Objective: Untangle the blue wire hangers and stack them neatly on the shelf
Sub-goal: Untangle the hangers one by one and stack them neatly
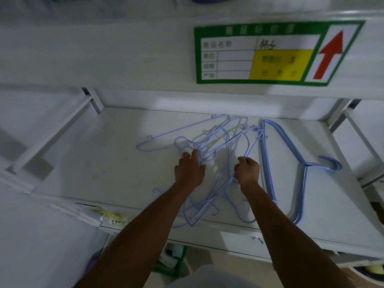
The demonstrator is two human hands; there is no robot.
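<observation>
While the left hand (190, 169) grips the tangled hangers (207, 142) on the shelf (99, 163), the right hand (248, 171) pinches one wire

Left forearm (147, 225), 7 o'clock, and right forearm (278, 225), 5 o'clock: bare from frame edge to wrist. Left hand (190, 169) and right hand (248, 171): bare. Garment (212, 275), 6 o'clock: pale grey-white fabric, blurred; type cannot be determined.

tangled hangers (204, 142): pale blue wire. stacked hangers (267, 161): same blue, slightly deeper. shelf (93, 163): plain white. label (274, 53): green border, white grid, yellow block, red arrow on white.
</observation>
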